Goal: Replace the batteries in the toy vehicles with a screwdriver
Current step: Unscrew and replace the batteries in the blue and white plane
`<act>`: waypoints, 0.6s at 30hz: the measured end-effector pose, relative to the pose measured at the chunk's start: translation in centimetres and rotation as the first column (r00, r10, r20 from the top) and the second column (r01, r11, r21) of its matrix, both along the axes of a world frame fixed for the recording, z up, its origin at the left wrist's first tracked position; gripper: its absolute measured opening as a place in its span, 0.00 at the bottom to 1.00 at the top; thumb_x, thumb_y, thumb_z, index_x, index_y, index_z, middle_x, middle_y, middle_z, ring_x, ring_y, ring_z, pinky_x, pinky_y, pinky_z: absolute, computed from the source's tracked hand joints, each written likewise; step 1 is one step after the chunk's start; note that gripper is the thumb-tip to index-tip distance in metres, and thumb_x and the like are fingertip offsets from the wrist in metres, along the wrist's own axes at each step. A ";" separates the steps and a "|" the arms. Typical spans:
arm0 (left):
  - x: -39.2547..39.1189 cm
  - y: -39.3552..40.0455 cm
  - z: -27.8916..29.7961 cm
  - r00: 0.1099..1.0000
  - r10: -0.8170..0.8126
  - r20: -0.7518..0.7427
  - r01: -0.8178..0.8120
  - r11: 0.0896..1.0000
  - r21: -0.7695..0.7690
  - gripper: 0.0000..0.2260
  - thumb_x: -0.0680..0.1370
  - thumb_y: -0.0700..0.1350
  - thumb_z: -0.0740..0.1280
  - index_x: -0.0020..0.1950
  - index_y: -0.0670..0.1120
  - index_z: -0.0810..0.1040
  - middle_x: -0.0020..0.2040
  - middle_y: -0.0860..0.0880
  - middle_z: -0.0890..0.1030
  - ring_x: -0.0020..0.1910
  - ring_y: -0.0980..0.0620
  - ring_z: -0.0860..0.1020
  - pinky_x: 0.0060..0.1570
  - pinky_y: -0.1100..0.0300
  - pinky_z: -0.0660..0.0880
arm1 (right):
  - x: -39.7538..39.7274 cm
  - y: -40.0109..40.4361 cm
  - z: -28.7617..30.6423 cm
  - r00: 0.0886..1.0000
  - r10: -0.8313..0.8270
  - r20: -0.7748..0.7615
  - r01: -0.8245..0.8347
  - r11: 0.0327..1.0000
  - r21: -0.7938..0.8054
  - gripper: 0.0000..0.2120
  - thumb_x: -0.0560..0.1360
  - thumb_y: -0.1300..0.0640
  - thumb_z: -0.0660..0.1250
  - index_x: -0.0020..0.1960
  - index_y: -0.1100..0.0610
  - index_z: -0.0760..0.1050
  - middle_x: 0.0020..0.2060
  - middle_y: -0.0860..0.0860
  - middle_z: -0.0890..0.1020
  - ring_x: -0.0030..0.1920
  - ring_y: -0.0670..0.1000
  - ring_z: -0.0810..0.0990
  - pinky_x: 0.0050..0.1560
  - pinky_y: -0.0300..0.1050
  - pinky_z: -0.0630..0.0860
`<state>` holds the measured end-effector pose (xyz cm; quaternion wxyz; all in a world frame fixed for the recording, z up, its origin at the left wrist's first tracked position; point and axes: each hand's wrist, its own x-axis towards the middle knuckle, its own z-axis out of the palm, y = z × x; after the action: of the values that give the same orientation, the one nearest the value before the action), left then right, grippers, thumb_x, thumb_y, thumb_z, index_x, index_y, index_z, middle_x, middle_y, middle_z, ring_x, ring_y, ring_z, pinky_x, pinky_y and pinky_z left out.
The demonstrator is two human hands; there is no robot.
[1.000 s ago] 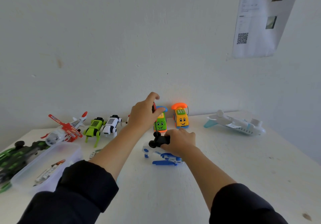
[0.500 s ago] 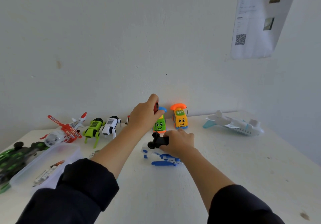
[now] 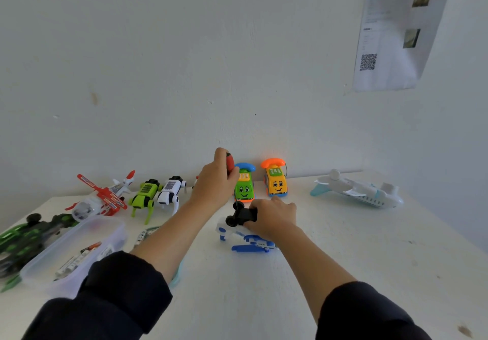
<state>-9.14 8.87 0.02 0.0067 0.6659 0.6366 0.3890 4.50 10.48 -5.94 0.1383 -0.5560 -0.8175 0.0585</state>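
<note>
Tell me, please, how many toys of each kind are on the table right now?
Aircraft: 4 (red helicopter, green-black helicopter, pale jet, blue-white one under the right hand)
Robot dogs: 2 (green, white)
Phone cars: 2 (green, orange)
Total: 8

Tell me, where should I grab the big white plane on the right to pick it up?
Grab the white plane round its long body, between the wings and the teal tail, with your fingers coming down from above. It lies flat on the table with nothing close beside it, and the wings look thin, so they would probably bend.
</note>
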 end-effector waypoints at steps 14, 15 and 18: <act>-0.2 -2.0 -2.0 0.998 -0.045 0.038 0.036 0.977 0.209 0.07 0.79 0.42 0.61 0.49 0.46 0.63 0.36 0.43 0.74 0.33 0.42 0.80 0.32 0.43 0.76 | -0.2 -0.1 0.0 1.000 -0.011 0.001 0.011 1.000 0.015 0.09 0.76 0.46 0.62 0.54 0.47 0.72 0.42 0.48 0.73 0.54 0.51 0.71 0.51 0.50 0.64; -0.2 -2.1 -2.0 0.998 -0.048 0.050 0.037 0.977 0.212 0.07 0.79 0.42 0.61 0.49 0.46 0.63 0.36 0.43 0.74 0.33 0.42 0.80 0.31 0.43 0.76 | -0.2 -0.1 -0.1 1.000 -0.011 0.003 0.011 1.000 0.016 0.09 0.76 0.46 0.62 0.54 0.47 0.72 0.42 0.48 0.73 0.54 0.51 0.71 0.50 0.50 0.64; 0.2 -2.1 -1.8 0.998 -0.047 0.032 0.041 0.983 0.182 0.07 0.79 0.42 0.61 0.49 0.46 0.62 0.36 0.43 0.74 0.33 0.43 0.80 0.32 0.43 0.76 | -0.2 -0.1 -0.3 1.000 -0.012 0.014 0.012 1.000 0.021 0.09 0.76 0.46 0.62 0.54 0.47 0.72 0.42 0.48 0.74 0.53 0.51 0.71 0.51 0.50 0.64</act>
<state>-8.98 6.75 -1.82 -0.0336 0.6705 0.5836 0.4569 4.31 10.39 -6.19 0.1385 -0.5599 -0.8156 0.0453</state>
